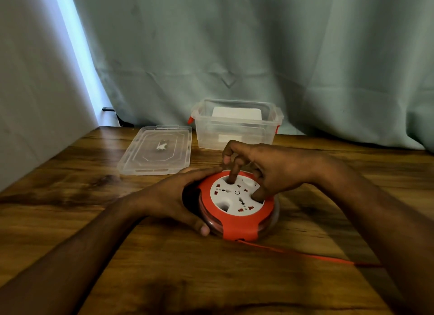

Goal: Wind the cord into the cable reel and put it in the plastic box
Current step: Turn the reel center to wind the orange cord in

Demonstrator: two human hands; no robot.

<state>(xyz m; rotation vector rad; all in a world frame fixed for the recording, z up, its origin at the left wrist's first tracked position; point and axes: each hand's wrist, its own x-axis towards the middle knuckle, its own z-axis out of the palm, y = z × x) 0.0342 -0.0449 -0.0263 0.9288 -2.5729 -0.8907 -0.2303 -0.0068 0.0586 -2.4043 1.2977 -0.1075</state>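
The winding step is in hand. The cable reel (239, 206) lies flat on the table (70, 197) between the two hands. The left hand (178, 197) curls round the reel's left rim, thumb near the front edge and fingers along the far side, holding it steady. The right hand (263, 169) hovers over the white face with a finger dipped into one of the round recesses and the thumb set in another, a grip that looks meant for turning the inner disc.

The red cord (305, 254) leaves the front of the reel, below the left thumb, and trails away under the right forearm toward the table's edge, so a length is not yet wound in; how much remains cannot be seen.

Beyond the hands stands the open plastic box (237, 131), with its lid (156, 150) lying flat just beside it, past the left hand.

Next, the right hand probably needs to turn the disc while the left keeps the housing from spinning, until the cord's end arrives.
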